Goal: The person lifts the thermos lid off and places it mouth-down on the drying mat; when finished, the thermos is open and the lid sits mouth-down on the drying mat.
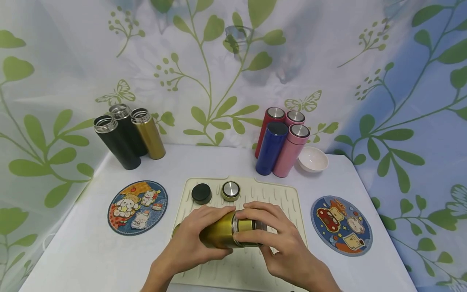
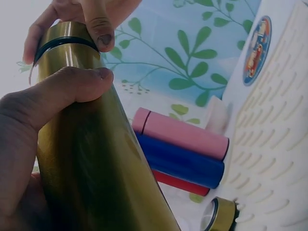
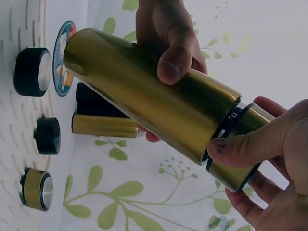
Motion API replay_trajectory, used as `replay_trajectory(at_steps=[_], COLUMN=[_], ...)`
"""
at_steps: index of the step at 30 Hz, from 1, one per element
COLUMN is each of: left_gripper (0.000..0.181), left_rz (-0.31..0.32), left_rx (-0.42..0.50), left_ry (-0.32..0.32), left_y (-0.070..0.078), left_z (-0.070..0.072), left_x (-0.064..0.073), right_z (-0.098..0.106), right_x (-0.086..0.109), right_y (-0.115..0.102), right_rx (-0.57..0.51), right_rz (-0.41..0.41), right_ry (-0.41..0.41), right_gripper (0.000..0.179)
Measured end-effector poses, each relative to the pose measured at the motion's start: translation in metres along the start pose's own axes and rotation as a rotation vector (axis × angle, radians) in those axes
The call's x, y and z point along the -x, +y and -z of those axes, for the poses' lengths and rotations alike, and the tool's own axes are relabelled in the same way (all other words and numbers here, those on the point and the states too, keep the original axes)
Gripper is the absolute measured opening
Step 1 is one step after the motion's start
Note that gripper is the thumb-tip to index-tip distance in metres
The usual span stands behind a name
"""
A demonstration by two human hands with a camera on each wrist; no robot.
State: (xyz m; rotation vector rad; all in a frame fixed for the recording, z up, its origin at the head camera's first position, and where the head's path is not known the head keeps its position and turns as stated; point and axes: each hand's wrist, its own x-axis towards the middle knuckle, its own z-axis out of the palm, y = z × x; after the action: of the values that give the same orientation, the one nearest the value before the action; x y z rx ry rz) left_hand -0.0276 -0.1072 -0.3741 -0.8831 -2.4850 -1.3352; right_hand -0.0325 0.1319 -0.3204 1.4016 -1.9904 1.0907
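Note:
A gold thermos bottle [image 1: 217, 233] lies nearly sideways in the air over the cream mat. My left hand [image 1: 191, 239] grips its body, thumb along the near side. At the bottle's right end, my right hand [image 1: 273, 233] holds the gold lid [image 3: 248, 124] between thumb and fingers. A narrow gap with a dark and silver ring shows between lid and body in the right wrist view. Below, on the mat, are a gold lid [image 1: 230, 190] and a black lid [image 1: 201, 193]; the right wrist view shows another black lid [image 3: 31, 72] there.
Open-topped black bottles [image 1: 118, 142] and a gold bottle [image 1: 148, 134] stand back left. Red, blue [image 1: 270, 150] and pink [image 1: 290, 152] bottles stand back right beside a white bowl [image 1: 313, 159]. Round cartoon mats [image 1: 138, 207] [image 1: 341, 226] flank the cream mat [image 1: 288, 198].

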Motion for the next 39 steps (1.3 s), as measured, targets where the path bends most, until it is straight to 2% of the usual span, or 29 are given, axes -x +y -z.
replay_trajectory(at_steps=[6,9,13,16,18,20,21,23,24,27,29,31,34,39], left_gripper=[0.083,0.081,0.078,0.078,0.079,0.081,0.082,0.082,0.083,0.084,0.085,0.086,0.088,0.089], left_rz=[0.025,0.047,0.033,0.044,0.084,0.128,0.148,0.164,0.165,0.157,0.155,0.166,0.187,0.188], left_rx=[0.041,0.091,0.182,0.223,0.219,0.186,0.167,0.133,0.121,0.106,0.105,0.097,0.079,0.070], left_ry=[-0.039,-0.080,-0.125,-0.166,-0.170,-0.140,-0.114,-0.052,-0.022,0.074,0.128,0.184,0.248,0.282], left_y=[0.003,0.004,0.001,-0.005,-0.010,-0.016,-0.018,-0.021,-0.022,-0.025,-0.025,-0.026,-0.027,-0.032], left_z=[0.006,0.011,0.014,0.016,0.019,0.024,0.027,0.032,0.034,0.037,0.038,0.039,0.041,0.042], left_x=[-0.002,0.000,-0.001,-0.002,0.001,0.007,0.010,0.015,0.017,0.021,0.021,0.022,0.023,0.024], right_z=[0.001,-0.001,0.005,0.023,0.038,0.050,0.053,0.055,0.053,0.044,0.038,0.031,0.021,0.001], right_x=[-0.003,-0.006,-0.013,-0.017,-0.018,-0.018,-0.017,-0.015,-0.013,-0.004,0.003,0.011,0.021,0.035], right_y=[0.000,0.000,-0.002,-0.002,-0.001,0.000,0.000,0.002,0.003,0.009,0.014,0.021,0.033,0.048], right_rx=[0.001,-0.018,-0.048,-0.075,-0.073,-0.059,-0.039,-0.006,0.004,0.001,-0.019,-0.020,-0.004,0.032], right_rz=[0.044,0.064,0.075,0.076,0.055,0.021,-0.014,-0.074,-0.105,-0.210,-0.278,-0.342,-0.396,-0.468], right_ry=[0.022,0.020,0.027,0.125,0.185,0.205,0.189,0.132,0.109,0.060,0.052,0.031,-0.009,-0.052], right_gripper=[0.038,0.034,0.033,0.036,0.031,0.025,0.023,0.028,0.037,0.067,0.073,0.075,0.075,0.079])
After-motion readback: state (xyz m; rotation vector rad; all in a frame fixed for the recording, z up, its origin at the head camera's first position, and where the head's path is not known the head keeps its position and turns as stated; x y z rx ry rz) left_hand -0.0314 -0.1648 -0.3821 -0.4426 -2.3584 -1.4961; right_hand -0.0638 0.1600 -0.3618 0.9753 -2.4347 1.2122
